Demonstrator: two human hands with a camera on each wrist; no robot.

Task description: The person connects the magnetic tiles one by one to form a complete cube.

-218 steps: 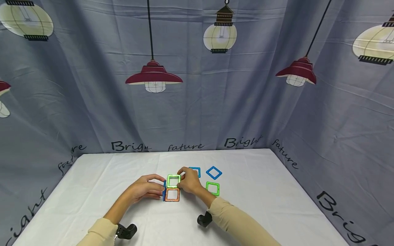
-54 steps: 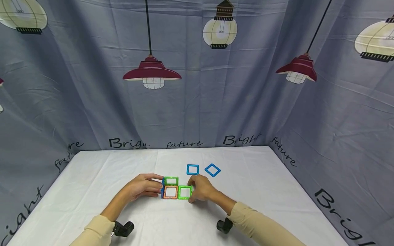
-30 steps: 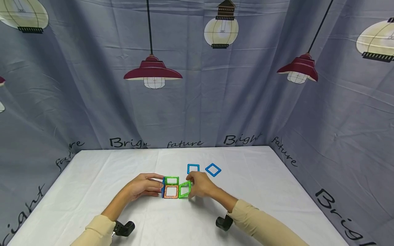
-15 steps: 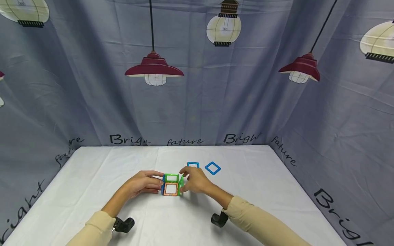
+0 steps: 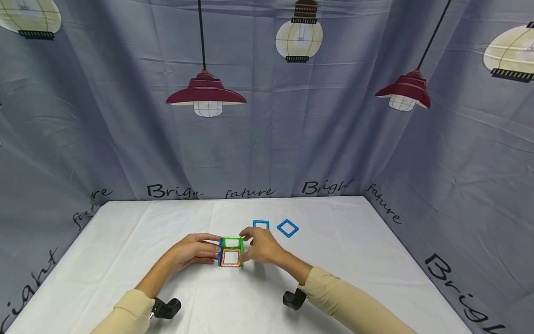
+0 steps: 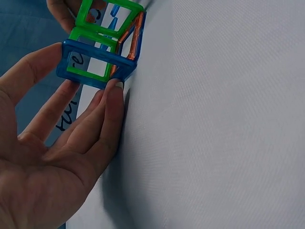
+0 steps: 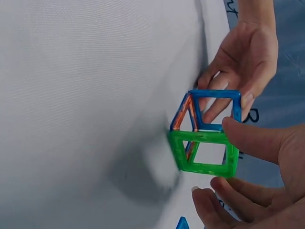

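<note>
Square frame-shaped magnetic tiles form a small open box on the white cloth. An orange tile (image 5: 231, 265) joins a blue tile (image 6: 95, 53) on the left and a green tile (image 5: 232, 239) at the far side. Another green tile (image 7: 205, 168) stands upright on the right. My left hand (image 5: 192, 250) holds the blue tile with its fingertips at the edges and outer face. My right hand (image 5: 263, 247) grips the right green tile between thumb and fingers, as the right wrist view shows. The right hand partly hides that tile in the head view.
Behind my right hand lies a loose blue square tile (image 5: 261, 222), partly covered by it. A second blue tile (image 5: 288, 228) lies turned like a diamond to its right. The white table (image 5: 175, 218) meets a grey-blue curtain (image 5: 250, 153) printed with lamps.
My right hand has brought the second green tile to the orange one, then swung it upright and leftward from lying flat. My left hand has stayed at the blue tile.
</note>
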